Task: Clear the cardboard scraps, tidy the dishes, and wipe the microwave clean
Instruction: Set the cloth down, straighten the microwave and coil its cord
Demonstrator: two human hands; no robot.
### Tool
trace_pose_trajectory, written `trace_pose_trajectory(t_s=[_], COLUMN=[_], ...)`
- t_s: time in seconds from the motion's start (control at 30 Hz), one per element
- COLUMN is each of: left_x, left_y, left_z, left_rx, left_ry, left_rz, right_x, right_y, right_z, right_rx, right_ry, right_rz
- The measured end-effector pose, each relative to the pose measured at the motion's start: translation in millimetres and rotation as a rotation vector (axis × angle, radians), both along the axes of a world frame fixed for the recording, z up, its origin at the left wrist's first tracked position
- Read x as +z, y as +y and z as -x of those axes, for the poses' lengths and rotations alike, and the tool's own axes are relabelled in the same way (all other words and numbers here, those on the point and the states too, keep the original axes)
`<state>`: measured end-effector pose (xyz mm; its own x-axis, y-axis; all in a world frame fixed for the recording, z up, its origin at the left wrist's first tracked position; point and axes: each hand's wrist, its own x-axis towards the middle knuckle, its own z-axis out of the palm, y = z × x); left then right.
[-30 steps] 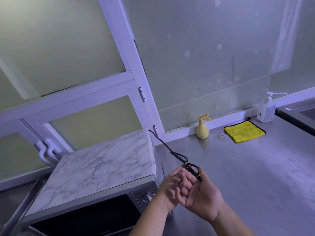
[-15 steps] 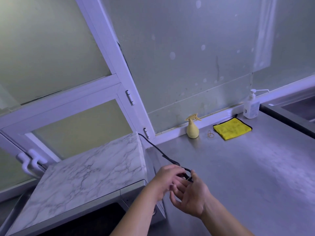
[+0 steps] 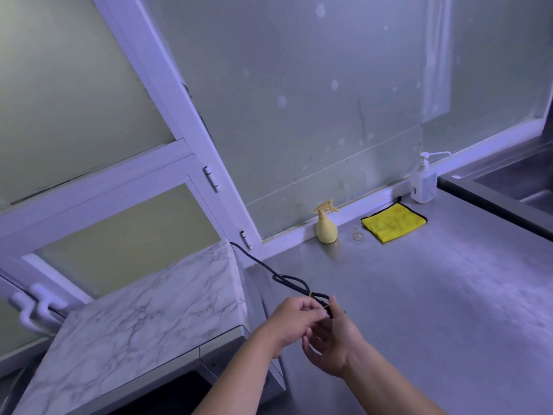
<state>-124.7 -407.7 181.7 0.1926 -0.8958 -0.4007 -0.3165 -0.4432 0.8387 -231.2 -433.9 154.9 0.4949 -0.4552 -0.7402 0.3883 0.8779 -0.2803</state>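
— Two hands on one thin cord: how are they set?

— The left hand (image 3: 294,320) has its fingers curled in, pinching the black cord (image 3: 287,280) at its folded bundle. The right hand (image 3: 332,345) lies palm up just beneath, thumb pressed onto the same bundle near a yellow band (image 3: 311,294) wound round it. Its lower fingers are half curled, and I can't tell whether they close on anything.

— And the microwave?

— The microwave (image 3: 149,319), marble-patterned on top, sits at the left end of the steel counter (image 3: 434,295). The cord runs from behind its back right corner straight to the hands.

— So what could go wrong?

— A tug, I'd say. Little slack shows at the back, so pulling the bundle toward the body could drag the microwave or strain the cord where it leaves the casing. The band could also slip off the fingers and fly. One loose rubber band (image 3: 357,234) lies by the spray bottle (image 3: 326,227).

— The wiping?

— Not begun, I judge. The yellow cloth (image 3: 393,222) lies folded near the wall, well apart from the hands, beside the soap pump (image 3: 423,182). If the bundle comes undone, the cord would trail across the counter and snag the cloth. No cardboard or dishes show in this view.
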Motion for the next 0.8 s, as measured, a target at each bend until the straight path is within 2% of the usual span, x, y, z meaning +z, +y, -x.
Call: trace_pose_trajectory(t_s=[0.17,0.3,0.4,0.63,0.7,0.8], left_x=[-4.9,-10.0,-10.6,-6.4,0.0,7.4], left_y=[0.7,4.3,6.4,17.0,15.1,10.7], left_z=[6.8,8.6,3.3,-19.1,-26.1,-33.0], left_rx=[0.013,-0.027,0.02,-0.005,0.05,0.109], left_ry=[-0.014,-0.049,-0.014,-0.114,-0.23,-0.423], left_rz=[0.012,0.015,0.009,-0.071,-0.056,-0.013], right_x=[-19.9,-32.9,-42.5,-60.4,-59.6,-59.2], right_y=[-6.2,-10.6,-14.4,-17.6,-16.7,-11.0], right_z=[-6.3,-6.6,-1.1,14.4,11.2,7.3], right_rx=[-0.152,-0.119,-0.049,0.533,0.544,0.471], right_ry=[0.232,0.453,0.507,0.215,0.144,0.033], right_rz=[0.074,0.279,0.374,0.703,0.696,0.579])
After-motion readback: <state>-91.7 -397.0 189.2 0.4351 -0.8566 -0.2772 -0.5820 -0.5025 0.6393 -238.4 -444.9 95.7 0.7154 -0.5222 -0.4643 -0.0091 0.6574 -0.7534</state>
